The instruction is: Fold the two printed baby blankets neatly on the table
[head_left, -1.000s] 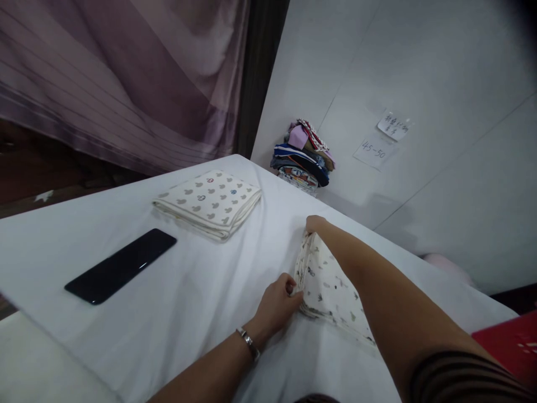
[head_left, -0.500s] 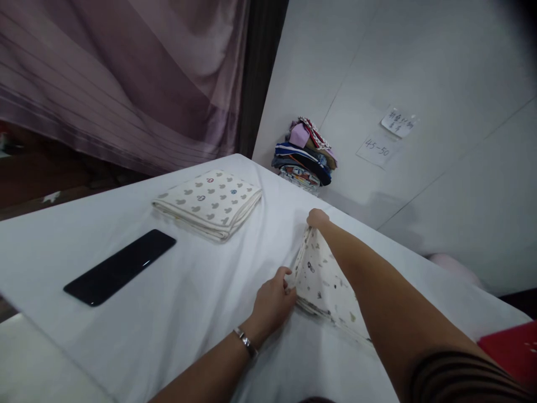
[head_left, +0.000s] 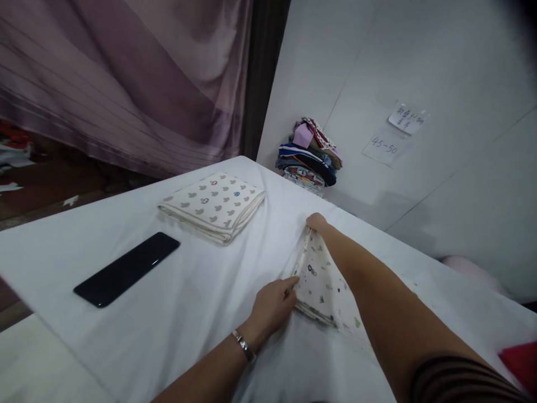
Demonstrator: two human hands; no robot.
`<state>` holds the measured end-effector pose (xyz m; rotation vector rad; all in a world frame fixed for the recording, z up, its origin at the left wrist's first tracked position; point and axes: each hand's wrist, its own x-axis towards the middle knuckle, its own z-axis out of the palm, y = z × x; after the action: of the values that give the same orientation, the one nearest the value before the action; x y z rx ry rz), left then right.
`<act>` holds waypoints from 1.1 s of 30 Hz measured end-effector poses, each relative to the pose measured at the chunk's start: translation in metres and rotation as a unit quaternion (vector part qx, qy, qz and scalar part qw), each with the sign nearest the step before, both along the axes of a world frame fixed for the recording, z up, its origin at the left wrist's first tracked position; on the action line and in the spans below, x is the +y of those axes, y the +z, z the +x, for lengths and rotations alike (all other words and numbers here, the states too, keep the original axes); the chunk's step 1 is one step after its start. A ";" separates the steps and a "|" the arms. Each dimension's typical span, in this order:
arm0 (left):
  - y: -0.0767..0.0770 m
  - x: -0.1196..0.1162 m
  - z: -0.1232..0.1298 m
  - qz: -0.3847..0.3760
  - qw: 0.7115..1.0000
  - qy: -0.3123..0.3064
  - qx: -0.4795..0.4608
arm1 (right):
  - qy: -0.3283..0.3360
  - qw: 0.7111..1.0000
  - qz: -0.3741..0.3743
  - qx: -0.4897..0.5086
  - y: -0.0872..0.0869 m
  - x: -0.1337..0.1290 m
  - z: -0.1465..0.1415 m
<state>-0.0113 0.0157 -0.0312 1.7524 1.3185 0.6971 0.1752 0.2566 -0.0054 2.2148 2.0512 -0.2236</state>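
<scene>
A white cloth with small dark and green prints (head_left: 321, 285) lies folded on the white-covered table (head_left: 210, 280), partly hidden under my right forearm. My right hand (head_left: 316, 222) is closed on its far corner and holds that corner. At the near left corner, my left hand (head_left: 274, 302), with a silver bracelet at the wrist, pinches the cloth's layered edge. Farther left sits a folded cream cloth with grey shapes (head_left: 216, 204), untouched.
A black phone (head_left: 128, 268) lies on the left of the table. Stacked clothes (head_left: 309, 154) stand by the wall beyond the far edge. A purple curtain (head_left: 168, 84) hangs behind, and something red (head_left: 520, 364) shows at lower right.
My left fingers have closed onto the cloth's left edge, the index finger now lying against it. My right hand keeps its hold on the far corner. The view has shifted slightly.
</scene>
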 end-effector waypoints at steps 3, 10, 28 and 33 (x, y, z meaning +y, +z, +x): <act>0.001 0.001 0.000 -0.011 1.000 0.007 0.002 | 0.005 0.999 0.033 0.039 0.002 -0.011 0.005; 0.004 0.001 0.000 -0.017 0.999 0.000 0.031 | 0.026 0.988 0.119 0.090 -0.014 -0.076 0.015; -0.003 0.011 -0.002 -0.016 0.999 0.004 0.045 | 0.020 0.989 0.088 0.114 -0.029 -0.121 -0.013; -0.006 0.016 -0.004 -0.029 0.999 -0.003 0.028 | 0.011 0.986 0.075 0.151 -0.018 -0.131 -0.015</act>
<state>-0.0158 0.0322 -0.0368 1.7405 1.3571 0.6046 0.1603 0.1260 -0.0230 2.3693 2.3137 -0.4404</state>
